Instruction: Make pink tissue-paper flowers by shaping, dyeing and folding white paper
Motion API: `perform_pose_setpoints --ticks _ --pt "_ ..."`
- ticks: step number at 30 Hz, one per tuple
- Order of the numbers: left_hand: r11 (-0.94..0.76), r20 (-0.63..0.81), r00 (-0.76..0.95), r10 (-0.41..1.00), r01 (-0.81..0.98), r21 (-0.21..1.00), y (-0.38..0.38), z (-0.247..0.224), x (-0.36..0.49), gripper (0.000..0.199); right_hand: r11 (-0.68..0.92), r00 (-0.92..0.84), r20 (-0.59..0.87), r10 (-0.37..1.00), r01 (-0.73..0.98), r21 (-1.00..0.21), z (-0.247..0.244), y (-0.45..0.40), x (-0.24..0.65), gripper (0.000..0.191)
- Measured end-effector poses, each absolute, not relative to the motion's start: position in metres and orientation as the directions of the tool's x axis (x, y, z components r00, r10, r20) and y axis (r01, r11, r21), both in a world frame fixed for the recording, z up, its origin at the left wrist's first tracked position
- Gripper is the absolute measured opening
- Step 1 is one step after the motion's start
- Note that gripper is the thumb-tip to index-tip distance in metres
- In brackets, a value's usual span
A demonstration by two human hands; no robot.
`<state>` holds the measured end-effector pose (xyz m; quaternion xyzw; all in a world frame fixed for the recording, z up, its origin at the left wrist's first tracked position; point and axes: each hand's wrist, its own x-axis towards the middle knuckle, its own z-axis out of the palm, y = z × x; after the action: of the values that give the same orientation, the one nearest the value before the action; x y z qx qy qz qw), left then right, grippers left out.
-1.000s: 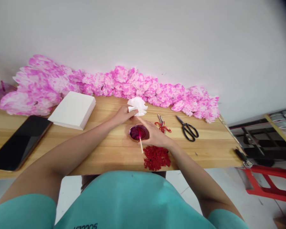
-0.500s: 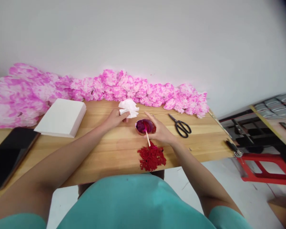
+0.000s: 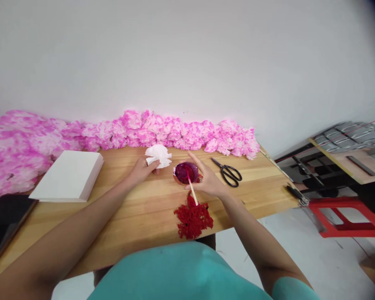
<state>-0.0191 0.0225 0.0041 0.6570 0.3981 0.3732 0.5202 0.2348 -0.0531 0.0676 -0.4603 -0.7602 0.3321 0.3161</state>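
Note:
White tissue-like paper, gathered like a flower, is pinched in my left hand above the wooden table. To its right, my right hand curves round the right side of a small cup with dark magenta liquid, thumb and fingers spread along its rim. A pale stick with a magenta-stained end leans in the cup and points toward me. Just below the cup lies a crumpled red fibrous bundle.
Pink-and-white paper flowers line the wall. A white paper stack and a black phone lie left. Black scissors rest right of my right hand. A red stool stands beyond the table's right end.
The view has shifted, so the table items appear lower and a little left. The cup looks tipped more toward me, with my right hand still around it. My left hand keeps the white paper.

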Motion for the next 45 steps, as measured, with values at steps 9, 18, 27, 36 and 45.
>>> perform_pose_setpoints --ticks 9,18,27,36,45 --pt "-0.126 0.057 0.402 0.914 0.148 0.981 0.024 0.0 -0.019 0.042 0.335 -0.376 0.169 0.911 0.437 -0.834 0.062 -0.051 0.229 0.111" --pt "-0.12 0.056 0.407 0.912 0.135 0.983 0.024 -0.002 -0.02 0.039 0.374 -0.41 0.186 0.893 0.443 -0.815 0.061 -0.051 0.229 0.109" --pt "-0.101 0.039 0.408 0.912 0.13 0.986 0.024 -0.003 -0.02 0.038 0.451 -0.437 0.237 0.868 0.492 -0.745 0.065 -0.051 0.227 0.104" --pt "-0.111 0.047 0.395 0.918 0.141 0.984 0.023 0.001 -0.02 0.036 0.44 -0.444 0.211 0.871 0.513 -0.737 0.062 -0.052 0.227 0.103" --pt "-0.139 0.071 0.409 0.91 0.138 0.981 0.022 0.009 -0.019 0.036 0.407 -0.396 0.212 0.893 0.512 -0.756 0.051 -0.05 0.229 0.106"
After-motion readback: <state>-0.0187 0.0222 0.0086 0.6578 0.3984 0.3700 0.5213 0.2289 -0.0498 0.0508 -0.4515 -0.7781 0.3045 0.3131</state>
